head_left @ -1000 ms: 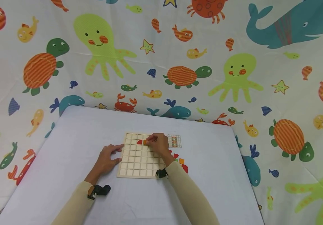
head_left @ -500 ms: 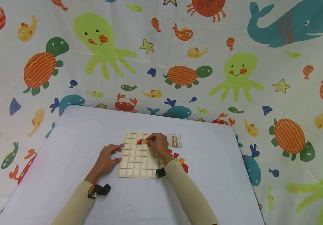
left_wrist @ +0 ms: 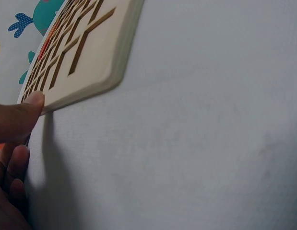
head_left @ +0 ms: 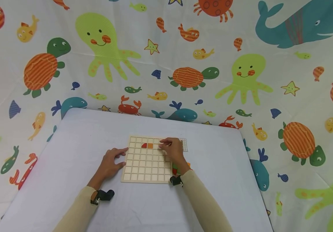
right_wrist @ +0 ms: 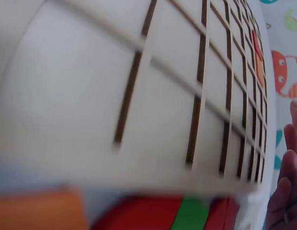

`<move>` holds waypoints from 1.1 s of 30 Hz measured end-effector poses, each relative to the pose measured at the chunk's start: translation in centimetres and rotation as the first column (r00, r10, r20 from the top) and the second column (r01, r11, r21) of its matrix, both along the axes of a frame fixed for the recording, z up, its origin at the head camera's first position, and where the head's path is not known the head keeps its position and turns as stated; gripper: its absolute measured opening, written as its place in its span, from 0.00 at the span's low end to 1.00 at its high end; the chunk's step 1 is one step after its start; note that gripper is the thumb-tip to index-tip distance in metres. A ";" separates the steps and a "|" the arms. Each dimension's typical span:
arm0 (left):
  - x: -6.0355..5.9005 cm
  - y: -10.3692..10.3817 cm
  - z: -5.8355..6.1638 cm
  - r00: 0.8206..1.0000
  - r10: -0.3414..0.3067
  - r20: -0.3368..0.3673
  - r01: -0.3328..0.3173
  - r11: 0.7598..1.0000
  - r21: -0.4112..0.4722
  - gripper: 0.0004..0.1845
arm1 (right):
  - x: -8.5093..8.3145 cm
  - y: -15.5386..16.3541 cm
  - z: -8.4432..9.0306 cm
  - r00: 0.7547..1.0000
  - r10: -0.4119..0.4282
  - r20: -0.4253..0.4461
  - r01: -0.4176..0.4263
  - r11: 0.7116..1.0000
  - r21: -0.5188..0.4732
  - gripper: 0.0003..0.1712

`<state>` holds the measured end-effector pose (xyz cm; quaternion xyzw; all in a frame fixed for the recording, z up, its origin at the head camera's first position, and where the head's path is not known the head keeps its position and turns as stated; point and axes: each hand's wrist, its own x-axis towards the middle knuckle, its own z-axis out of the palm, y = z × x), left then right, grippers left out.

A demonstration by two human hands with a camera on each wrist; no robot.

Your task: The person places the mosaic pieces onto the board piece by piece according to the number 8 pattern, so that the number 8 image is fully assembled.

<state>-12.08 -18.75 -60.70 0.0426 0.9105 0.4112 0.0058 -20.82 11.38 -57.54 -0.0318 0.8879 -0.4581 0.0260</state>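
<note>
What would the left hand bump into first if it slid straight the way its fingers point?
The left hand already has fingertips at the left edge of the wooden grid board, so it would push the board first, probably nothing else before it.

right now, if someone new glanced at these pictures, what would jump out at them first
The loud sea-creature cloth behind and around the table grabs the eye first, all octopuses, turtles and whales. Next comes the wooden grid board at the table's middle, with a red piece and an orange piece in its far rows. The left hand touches its left edge; the right hand is over its far right corner.
</note>
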 end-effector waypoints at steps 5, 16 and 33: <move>0.1 0.1 0.2 1.000 -0.004 -0.005 0.004 1.000 -0.019 0.37 | 0.9 3.1 0.3 0.996 -0.079 0.048 0.079 0.997 -0.003 0.08; 0.1 0.0 0.1 1.000 0.001 -0.010 -0.002 1.000 -0.025 0.36 | 2.4 6.9 -0.4 0.982 -0.136 0.130 0.129 0.990 0.056 0.07; 0.3 0.5 -0.2 1.000 0.006 0.000 -0.006 1.000 -0.017 0.36 | 2.8 7.1 -1.4 0.989 -0.071 0.130 0.049 0.986 0.162 0.08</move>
